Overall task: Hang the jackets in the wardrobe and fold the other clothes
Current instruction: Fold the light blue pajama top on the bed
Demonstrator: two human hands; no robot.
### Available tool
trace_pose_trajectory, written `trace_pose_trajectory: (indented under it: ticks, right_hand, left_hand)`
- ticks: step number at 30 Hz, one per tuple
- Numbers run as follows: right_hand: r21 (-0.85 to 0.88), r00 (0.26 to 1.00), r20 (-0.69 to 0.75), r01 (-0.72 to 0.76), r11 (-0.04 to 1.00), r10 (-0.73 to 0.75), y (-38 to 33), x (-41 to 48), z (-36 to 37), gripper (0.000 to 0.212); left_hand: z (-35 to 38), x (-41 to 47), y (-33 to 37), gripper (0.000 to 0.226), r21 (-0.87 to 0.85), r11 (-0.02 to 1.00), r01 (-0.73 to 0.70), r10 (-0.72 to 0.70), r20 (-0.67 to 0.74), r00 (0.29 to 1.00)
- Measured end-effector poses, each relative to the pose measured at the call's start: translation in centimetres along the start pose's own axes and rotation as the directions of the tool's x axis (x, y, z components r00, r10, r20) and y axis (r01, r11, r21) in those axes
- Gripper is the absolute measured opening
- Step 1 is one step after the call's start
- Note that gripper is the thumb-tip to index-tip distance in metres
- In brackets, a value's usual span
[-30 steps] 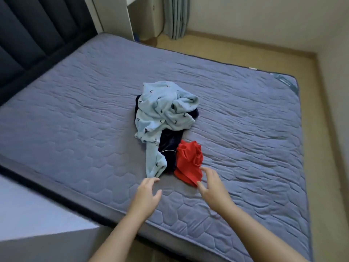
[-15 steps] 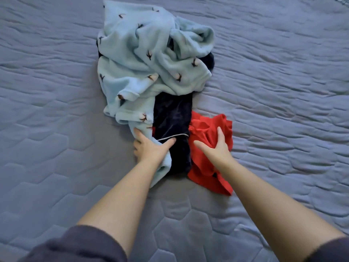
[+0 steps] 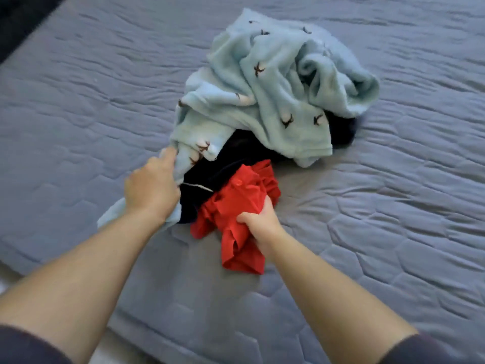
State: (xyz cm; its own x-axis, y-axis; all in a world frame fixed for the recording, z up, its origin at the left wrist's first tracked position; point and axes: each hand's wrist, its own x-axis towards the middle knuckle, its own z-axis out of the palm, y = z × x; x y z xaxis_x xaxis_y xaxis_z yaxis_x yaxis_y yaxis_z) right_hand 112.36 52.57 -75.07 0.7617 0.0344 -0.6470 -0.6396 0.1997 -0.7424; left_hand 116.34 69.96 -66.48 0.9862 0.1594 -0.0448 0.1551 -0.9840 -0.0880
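Top left corner: dark strip (image 3: 15, 24) along the edge of the mattress (image 3: 78, 114), blurred, nature not determinable. Bottom left: sliver of pale floor (image 3: 6, 281) beyond the mattress corner, and a dark sleeve (image 3: 23, 348) ending above a bare forearm. Left hand (image 3: 151, 189) back up, fingers curled round a long strip of the pale blue fleece garment (image 3: 262, 101); grips it at the heap's left edge, with the strip's free end trailing out beneath the wrist toward the near left. Bulk of that garment, printed with small dark motifs, crumpled in a mound at centre, farther off than both hands. Lies on top of the dark navy garment (image 3: 210, 177) and hides most of it, leaving only a wedge with a thin white line between the blue strip and the red garment (image 3: 236, 200), plus a dark patch at the mound's far right. Red garment bunched at the near side of the heap, touching the navy wedge and overlapping its near edge, lower end flat on the mattress. Right hand (image 3: 259, 224) clenched into the red cloth from its right side, fingers buried in the folds, thumb across the top. All three garments on the mattress, touching one another; type of each not determinable while crumpled. To the right: mattress surface with hexagon stitching and shallow wrinkles. Bottom right: second dark sleeve (image 3: 425, 350).
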Motion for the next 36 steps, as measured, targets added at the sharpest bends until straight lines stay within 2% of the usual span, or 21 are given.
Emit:
trace_pose_trajectory:
  ticks: [3, 6, 8, 9, 11, 12, 14, 16, 17, 19, 20, 21, 23, 26, 28, 29, 30, 32, 34, 36]
  right_hand:
    - [-0.16, 1.0, 0.029, -0.001, 0.987, 0.006, 1.6, -1.7, 1.9, 0.076]
    - [-0.151, 0.991, 0.099, -0.079, 0.985, 0.095, 1.1, -2.1, -0.8, 0.052]
    - [-0.158, 0.997, -0.008, -0.072, 0.985, 0.072, 0.0, -1.3, -3.4, 0.035]
    - [-0.176, 0.995, -0.095, -0.038, 0.984, 0.022, -1.1, -0.9, -4.4, 0.033]
    - [-0.207, 0.969, -0.214, 0.076, 0.975, -0.121, -3.7, 0.0, -5.7, 0.044]
    - [-0.22, 0.957, -0.222, 0.138, 0.966, -0.187, -5.1, 0.7, -5.7, 0.056]
    - [-0.25, 0.942, -0.162, 0.248, 0.936, -0.293, -7.8, 2.2, -5.1, 0.082]
    - [-0.287, 0.942, -0.059, 0.302, 0.909, -0.332, -9.7, 3.6, -4.0, 0.095]
    - [-0.351, 0.946, -0.01, 0.3, 0.887, -0.324, -10.2, 4.2, -3.7, 0.094]
    - [-0.597, 0.959, 0.06, 0.256, 0.76, -0.276, -10.3, 5.1, -3.4, 0.08]
    - [-0.672, 0.965, 0.051, 0.223, 0.707, -0.256, -9.7, 5.4, -3.4, 0.069]
    - [-0.68, 0.971, 0.02, 0.189, 0.709, -0.239, -9.1, 5.3, -3.4, 0.057]
    - [-0.567, 0.974, -0.066, 0.141, 0.812, -0.216, -7.8, 4.8, -3.6, 0.042]
    - [-0.278, 0.98, -0.167, 0.062, 0.959, -0.111, -7.8, 3.3, -4.9, 0.037]
    - [0.035, 0.994, -0.103, -0.027, 0.999, 0.03, -9.4, 1.8, -5.6, 0.048]
    - [0.131, 0.996, -0.054, -0.06, 0.99, 0.067, -10.4, 0.8, -6.0, 0.057]
    - [0.155, 0.997, -0.019, -0.076, 0.985, 0.079, -11.3, -0.3, -6.3, 0.062]
    - [0.063, 0.997, -0.019, -0.073, 0.995, 0.074, -13.3, -3.0, -6.3, 0.047]
    - [-0.101, 0.995, -0.085, -0.06, 0.993, 0.052, -15.0, -6.1, -6.2, 0.021]
    - [-0.147, 0.992, -0.125, -0.033, 0.989, 0.015, -17.3, -9.3, -6.4, 0.006]
  left_hand:
    - [1.7, -4.7, -2.6, 0.05, 0.116, 0.992, -0.05, 0.021, 0.239, 0.971]
    - [3.7, -6.9, -2.4, 0.058, 0.075, 0.997, -0.015, -0.016, 0.397, 0.918]
    - [3.2, -5.3, -2.4, 0.064, -0.078, 0.985, 0.152, -0.114, 0.361, 0.926]
    - [2.5, -4.1, -2.3, 0.067, -0.172, 0.957, 0.235, -0.181, 0.282, 0.942]
    - [0.8, -0.9, -2.1, 0.073, -0.33, 0.893, 0.305, -0.301, 0.064, 0.951]
    - [0.0, 1.0, -1.7, 0.079, -0.37, 0.879, 0.3, -0.318, 0.015, 0.948]
    - [-1.1, 4.4, -0.3, 0.098, -0.371, 0.898, 0.236, -0.234, 0.051, 0.971]
    - [-0.8, 6.8, 1.8, 0.102, -0.298, 0.947, 0.118, -0.079, 0.138, 0.987]
    - [-0.4, 7.3, 3.0, 0.092, -0.26, 0.963, 0.073, -0.026, 0.178, 0.984]
    - [0.6, 7.2, 5.0, 0.056, -0.209, 0.977, 0.047, 0.0, 0.222, 0.975]
    - [0.9, 6.7, 5.7, 0.04, -0.221, 0.974, 0.04, 0.005, 0.202, 0.979]
    - [1.3, 6.1, 6.1, 0.029, -0.263, 0.965, 0.021, 0.022, 0.161, 0.987]
    - [1.5, 4.5, 6.0, 0.011, -0.388, 0.919, -0.075, 0.101, 0.048, 0.994]
    - [0.6, 2.1, 4.9, 0.008, -0.533, 0.805, -0.261, 0.253, -0.091, 0.963]
    - [-0.8, 0.2, 4.0, 0.015, -0.517, 0.748, -0.416, 0.388, -0.168, 0.906]
    - [-1.9, -0.7, 3.8, 0.019, -0.493, 0.714, -0.496, 0.467, -0.192, 0.863]
    - [-3.2, -1.6, 3.8, 0.02, -0.479, 0.68, -0.554, 0.53, -0.2, 0.824]
    - [-6.6, -2.6, 4.4, 0.019, -0.497, 0.627, -0.6, 0.579, -0.219, 0.786]
    - [-10.7, -3.0, 5.4, 0.026, -0.564, 0.566, -0.602, 0.547, -0.289, 0.785]
    - [-15.6, -3.3, 6.7, 0.039, -0.61, 0.537, -0.583, 0.458, -0.369, 0.809]
